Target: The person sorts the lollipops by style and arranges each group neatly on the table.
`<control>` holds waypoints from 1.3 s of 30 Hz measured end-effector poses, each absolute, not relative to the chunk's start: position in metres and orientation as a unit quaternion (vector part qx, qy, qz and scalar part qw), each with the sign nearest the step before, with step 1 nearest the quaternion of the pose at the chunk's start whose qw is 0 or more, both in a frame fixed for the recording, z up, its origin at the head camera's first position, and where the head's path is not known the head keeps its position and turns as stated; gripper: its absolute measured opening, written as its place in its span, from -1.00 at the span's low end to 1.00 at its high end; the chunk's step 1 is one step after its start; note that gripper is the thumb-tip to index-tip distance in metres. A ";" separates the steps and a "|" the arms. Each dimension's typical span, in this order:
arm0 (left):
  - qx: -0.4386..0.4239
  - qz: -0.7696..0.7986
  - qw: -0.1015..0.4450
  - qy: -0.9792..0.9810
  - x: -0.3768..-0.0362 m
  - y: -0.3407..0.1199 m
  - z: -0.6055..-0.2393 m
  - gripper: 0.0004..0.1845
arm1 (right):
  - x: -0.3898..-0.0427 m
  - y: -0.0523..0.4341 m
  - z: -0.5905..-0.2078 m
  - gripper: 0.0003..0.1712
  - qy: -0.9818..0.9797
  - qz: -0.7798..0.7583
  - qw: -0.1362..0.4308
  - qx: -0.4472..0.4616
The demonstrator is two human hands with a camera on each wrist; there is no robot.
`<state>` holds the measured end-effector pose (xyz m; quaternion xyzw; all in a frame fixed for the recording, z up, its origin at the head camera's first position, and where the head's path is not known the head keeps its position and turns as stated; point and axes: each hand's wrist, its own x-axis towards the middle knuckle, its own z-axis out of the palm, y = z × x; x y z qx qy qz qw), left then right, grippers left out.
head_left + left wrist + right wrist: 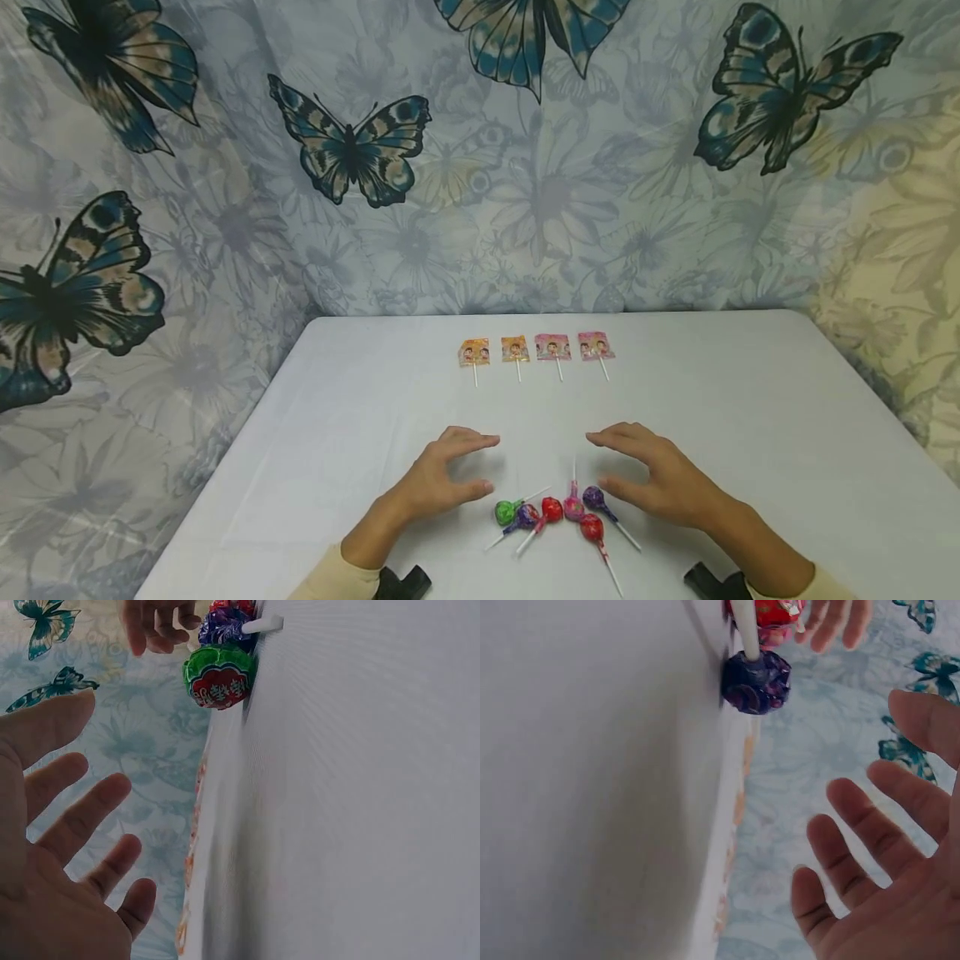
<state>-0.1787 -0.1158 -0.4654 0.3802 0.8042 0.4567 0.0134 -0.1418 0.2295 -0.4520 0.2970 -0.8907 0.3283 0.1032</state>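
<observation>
Several round wrapped lollipops lie in a loose cluster near the front of the table. Among them are a green lollipop point(505, 512) at the left, a red lollipop point(592, 527) in front and a dark purple lollipop point(593, 497) at the right. My left hand point(435, 475) hovers left of the cluster, fingers extended and thumb apart, holding nothing. On the other side my right hand point(663, 473) mirrors it, its thumb close to the purple lollipop. In the left wrist view the green lollipop point(220, 677) is nearest; in the right wrist view, the purple one point(756, 682).
At the back of the white table point(360, 400) is a row of flat lollipops in square wrappers, orange ones point(474, 353) on the left and pink ones point(552, 347) on the right. A butterfly-patterned cloth point(540, 225) hangs behind the table and down its left side.
</observation>
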 end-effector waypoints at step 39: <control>0.422 0.376 0.110 0.817 -0.169 -0.105 -0.480 -0.57 | -0.144 0.232 -0.476 -0.74 -0.874 0.342 -0.005 0.346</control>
